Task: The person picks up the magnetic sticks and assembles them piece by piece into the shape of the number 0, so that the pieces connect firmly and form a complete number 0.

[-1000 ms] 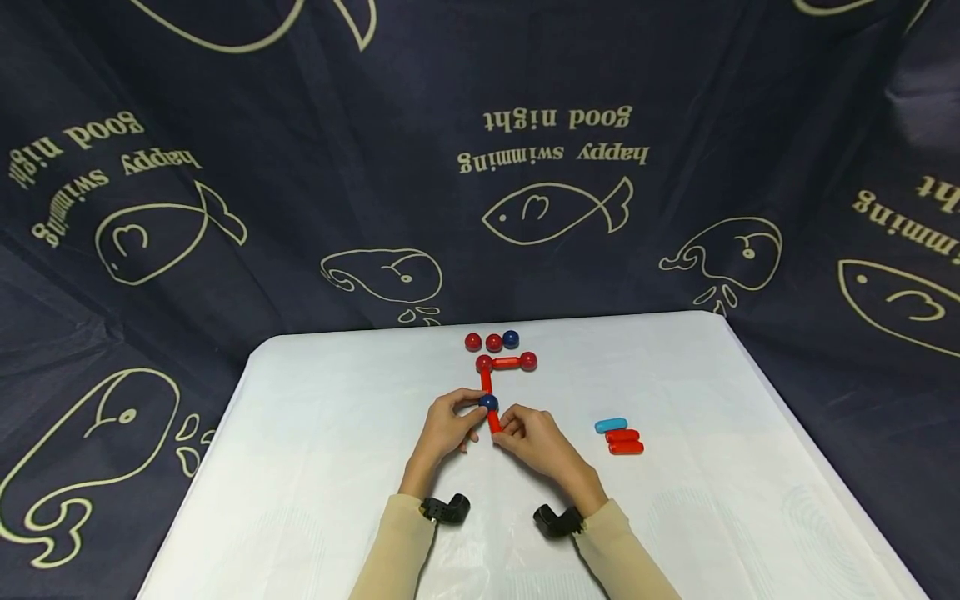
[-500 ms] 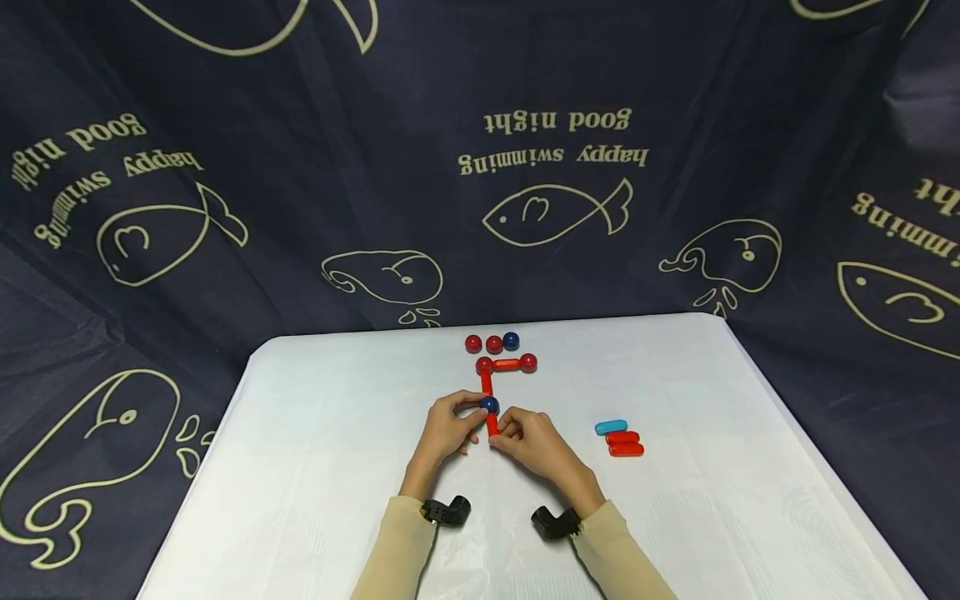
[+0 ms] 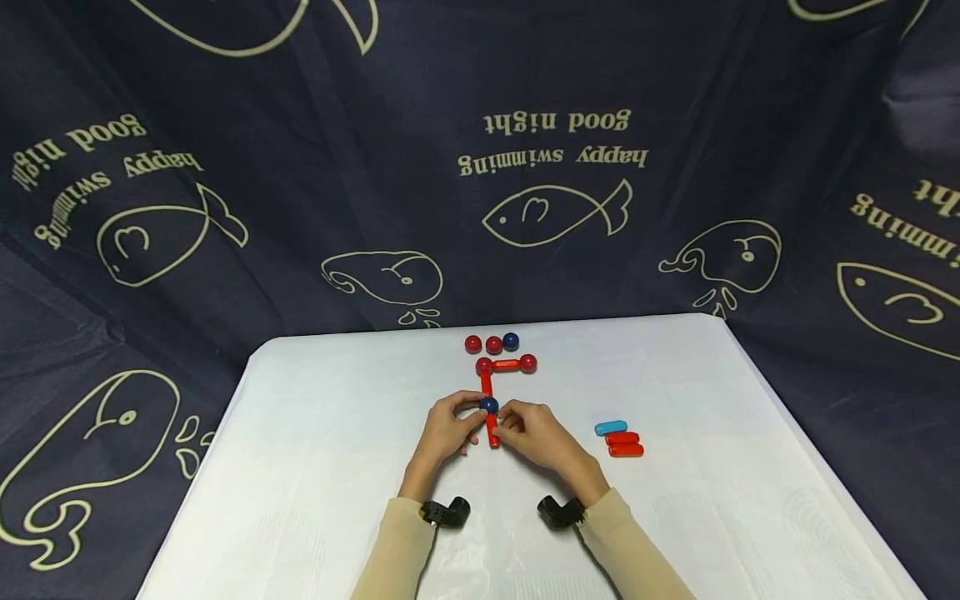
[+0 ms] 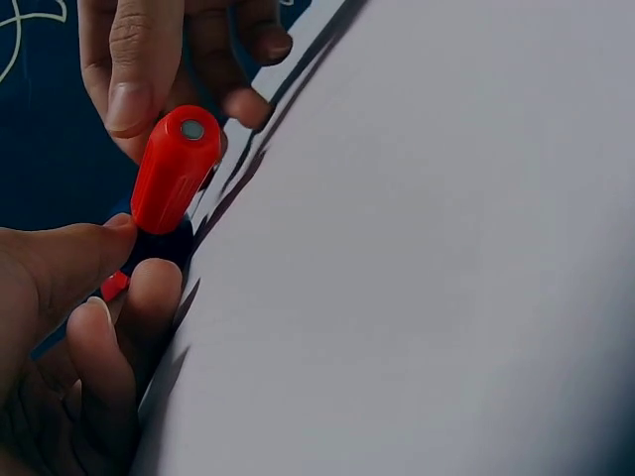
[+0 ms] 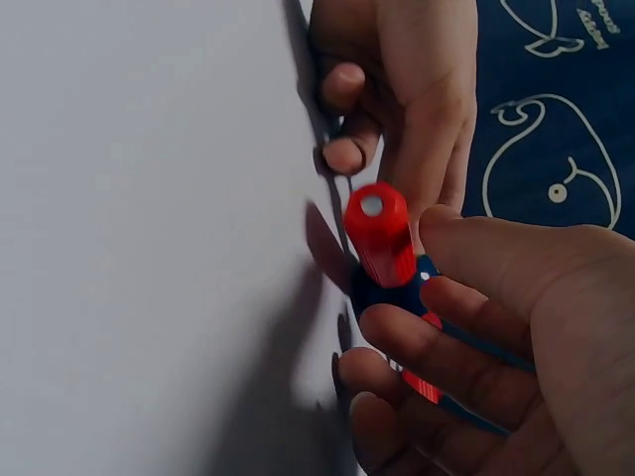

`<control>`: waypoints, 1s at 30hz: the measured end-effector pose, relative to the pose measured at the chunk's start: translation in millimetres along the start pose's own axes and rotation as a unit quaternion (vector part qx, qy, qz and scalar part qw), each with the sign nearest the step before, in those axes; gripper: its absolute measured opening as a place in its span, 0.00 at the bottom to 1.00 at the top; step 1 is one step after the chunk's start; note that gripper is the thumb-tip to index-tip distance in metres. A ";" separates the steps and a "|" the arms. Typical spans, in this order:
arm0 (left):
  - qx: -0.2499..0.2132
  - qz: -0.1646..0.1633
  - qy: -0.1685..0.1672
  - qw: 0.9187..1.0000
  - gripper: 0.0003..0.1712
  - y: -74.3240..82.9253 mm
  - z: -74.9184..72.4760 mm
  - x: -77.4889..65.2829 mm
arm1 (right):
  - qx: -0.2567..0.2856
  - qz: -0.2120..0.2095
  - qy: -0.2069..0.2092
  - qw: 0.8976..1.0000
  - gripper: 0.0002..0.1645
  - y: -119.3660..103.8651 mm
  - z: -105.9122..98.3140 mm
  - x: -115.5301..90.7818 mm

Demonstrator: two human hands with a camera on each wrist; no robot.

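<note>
Between thumb and forefinger, my left hand (image 3: 445,429) pinches a dark blue ball (image 3: 489,405) low on the table. A red magnetic rod (image 3: 492,431) is joined to the ball's near side, its free end showing a metal disc in both wrist views. Right beside that rod is my right hand (image 3: 538,433), thumb and fingers loosely bent; the right wrist view shows the thumb apart from the rod (image 5: 382,238). From the ball's far side another red rod (image 3: 486,383) runs to a red ball (image 3: 484,365). There a sideways red rod (image 3: 506,364) leads to a second red ball (image 3: 528,362).
Behind the joined pieces sit two loose red balls (image 3: 473,343) and a loose blue ball (image 3: 511,341). To the right lie a light blue rod (image 3: 611,427) and two red rods (image 3: 626,449). A dark patterned cloth (image 3: 555,275) hangs behind the white table (image 3: 337,400).
My right hand has left the near end of the red rod and shifted slightly away from me, exposing that end. The left hand stays on the blue ball.
</note>
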State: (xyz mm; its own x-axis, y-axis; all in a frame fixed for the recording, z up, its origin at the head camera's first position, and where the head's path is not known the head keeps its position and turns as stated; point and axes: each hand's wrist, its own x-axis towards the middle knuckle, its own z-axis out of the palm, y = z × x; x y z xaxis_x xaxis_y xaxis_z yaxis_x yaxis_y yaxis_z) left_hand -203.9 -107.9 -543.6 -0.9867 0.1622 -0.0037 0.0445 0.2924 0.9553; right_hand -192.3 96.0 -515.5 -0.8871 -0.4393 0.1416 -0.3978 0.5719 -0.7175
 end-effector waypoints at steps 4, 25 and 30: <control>0.002 -0.006 0.000 1.000 0.17 -0.6 -0.8 1.0 | -0.025 -0.008 -0.003 1.000 0.10 -1.8 -8.3 6.5; -0.006 -0.023 -0.005 1.000 0.17 2.0 -1.1 0.6 | -0.137 -0.055 -0.021 0.989 0.24 1.0 -51.2 56.1; -0.008 -0.023 -0.005 1.000 0.17 2.2 -1.1 1.0 | -0.125 -0.056 -0.010 0.991 0.23 8.9 -59.7 73.4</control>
State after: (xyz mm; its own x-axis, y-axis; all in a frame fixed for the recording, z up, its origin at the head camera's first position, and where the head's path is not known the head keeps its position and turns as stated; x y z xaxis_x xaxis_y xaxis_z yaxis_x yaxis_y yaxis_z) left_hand -205.0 -108.1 -541.2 -0.9861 0.1581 -0.0514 -0.0045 0.2839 0.9589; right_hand -274.9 110.2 -470.7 -0.8309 -0.5210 0.1954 -0.5405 0.6723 -0.5059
